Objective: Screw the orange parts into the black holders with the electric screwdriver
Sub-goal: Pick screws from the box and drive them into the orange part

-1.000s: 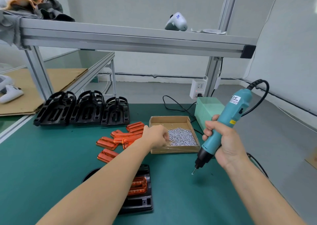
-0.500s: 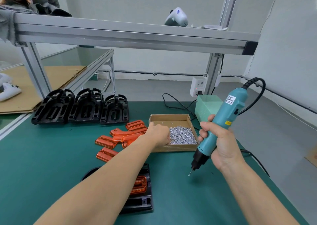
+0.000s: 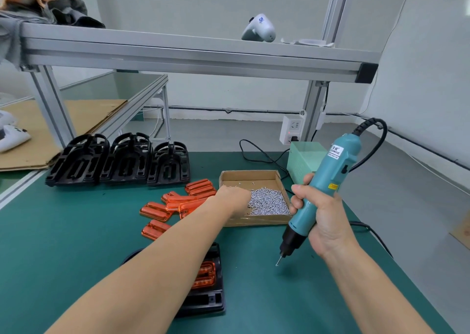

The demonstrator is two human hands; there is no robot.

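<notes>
The left hand [image 3: 232, 197] reaches into the cardboard box [image 3: 250, 177] of screws [image 3: 269, 201]; its fingers are hidden, so whether it has pinched one I cannot tell. The right hand [image 3: 321, 214] grips the electric screwdriver [image 3: 321, 183] above the table [image 3: 76, 244]. Next, probably, a screw goes to the orange part [image 3: 206, 274] seated in the near black holder [image 3: 206, 300].

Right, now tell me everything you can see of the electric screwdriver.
The electric screwdriver has a teal plastic-looking body with a white label and a small yellow sticker, a black nose and a thin metal bit. A black cord leaves its top end. The right hand grips it around the middle, its fingers wrapped round the body. It is tilted, bit pointing down and left, hanging just above the green mat beside the cardboard box.
</notes>
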